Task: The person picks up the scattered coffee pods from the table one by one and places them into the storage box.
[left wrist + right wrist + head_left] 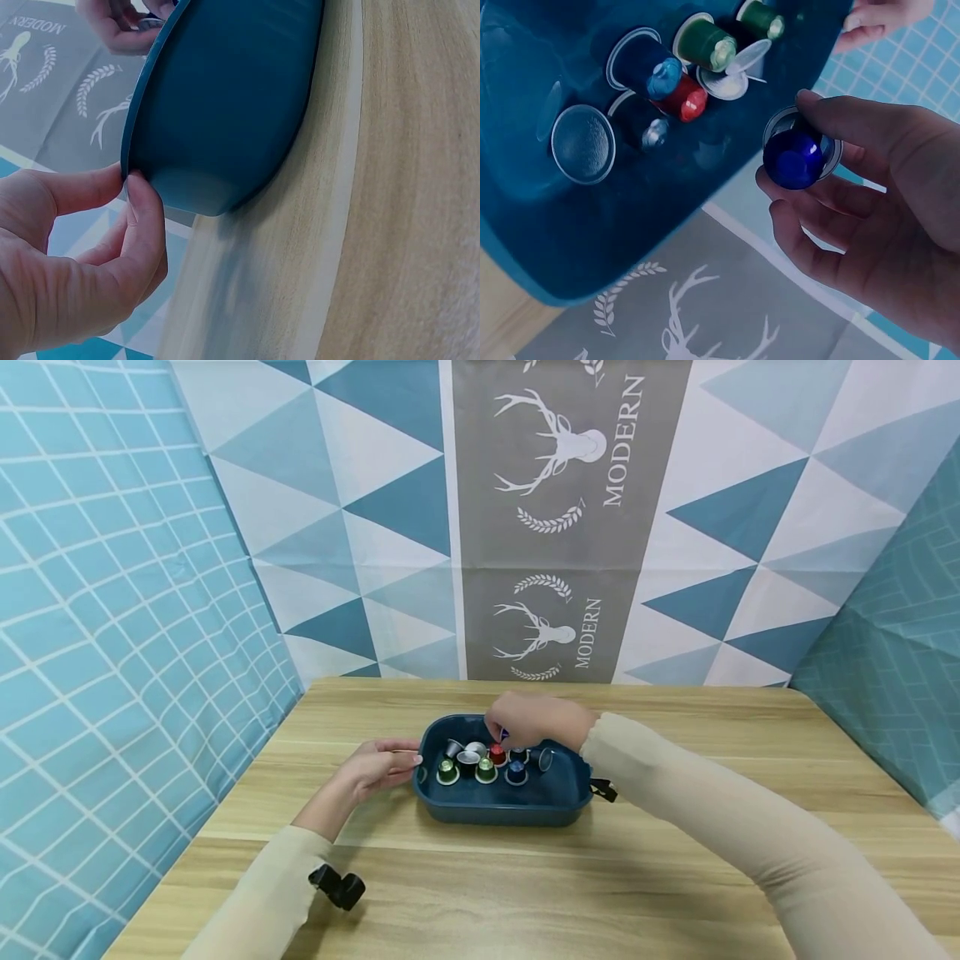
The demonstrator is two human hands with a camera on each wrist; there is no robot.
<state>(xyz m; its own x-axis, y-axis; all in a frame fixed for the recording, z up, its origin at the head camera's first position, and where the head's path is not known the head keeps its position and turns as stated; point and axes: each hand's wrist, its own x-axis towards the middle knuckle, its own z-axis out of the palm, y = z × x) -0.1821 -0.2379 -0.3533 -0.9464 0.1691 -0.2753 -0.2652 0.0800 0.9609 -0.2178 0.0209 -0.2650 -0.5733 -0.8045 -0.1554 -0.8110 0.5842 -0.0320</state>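
My left hand (378,767) pinches the left end of a dark blue oblong tub (502,815) between thumb and fingers at the rim. In the right wrist view, my right hand (885,180) holds a shiny blue coffee capsule (793,159) by its edge with thumb and fingertips. The head view puts this hand over the tub's back side. Inside the tub are two green capsules (486,769), a red capsule (498,755), a blue capsule (516,772) and several dark or silver ones. A dark capsule (542,759) lies on its side at the right.
The tub stands on a wood-grain table (480,893). Behind it hangs a patterned cloth (390,510) with triangles and deer heads, and a blue gridded cloth (112,635) lines the left side. Both sleeves carry small black devices (341,888).
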